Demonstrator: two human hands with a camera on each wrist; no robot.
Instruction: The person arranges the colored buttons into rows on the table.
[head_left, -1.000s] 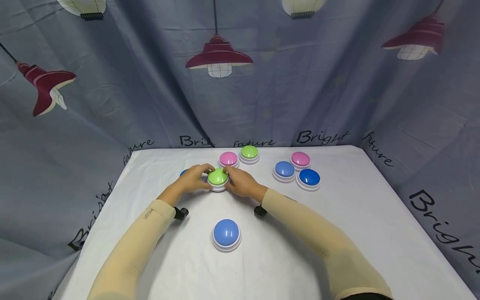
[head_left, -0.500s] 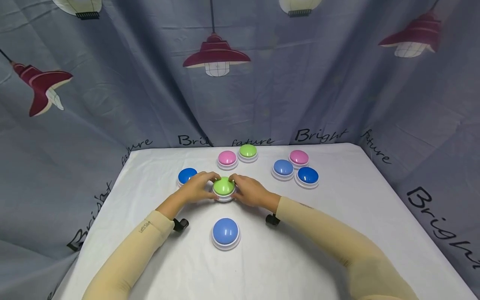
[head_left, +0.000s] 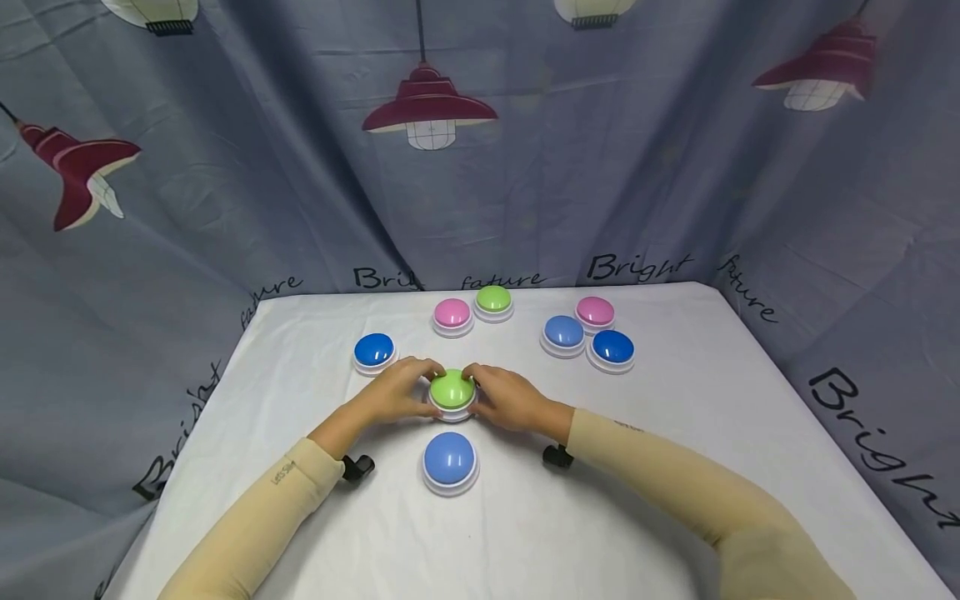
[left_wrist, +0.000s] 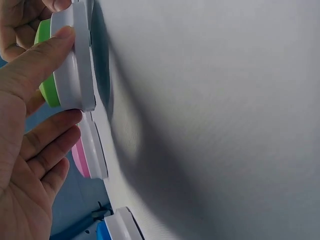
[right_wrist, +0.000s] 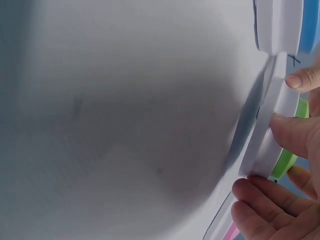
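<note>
A push button with a green dome and white base (head_left: 452, 389) sits between both hands near the middle of the white table. My left hand (head_left: 401, 390) grips its left side, thumb along the base and fingers at the far edge. From the right, my right hand (head_left: 513, 400) pinches the same base with thumb and fingers. A shadow shows under the base in both wrist views, and the button looks slightly raised off the cloth. Just nearer to me stands a light blue button (head_left: 449, 458), touched by neither hand. A dark blue button (head_left: 373, 349) lies beyond my left hand.
At the back stand a pink button (head_left: 452, 313) and another green button (head_left: 493, 297). Back right, a light blue button (head_left: 563, 332), a pink one (head_left: 595, 311) and a dark blue one (head_left: 612, 347) cluster together. A grey printed curtain (head_left: 525, 183) hangs behind the table.
Both hands have brought the green button toward me and slightly right, close behind the light blue button. The dark blue button on the left, partly hidden before, now shows fully.
</note>
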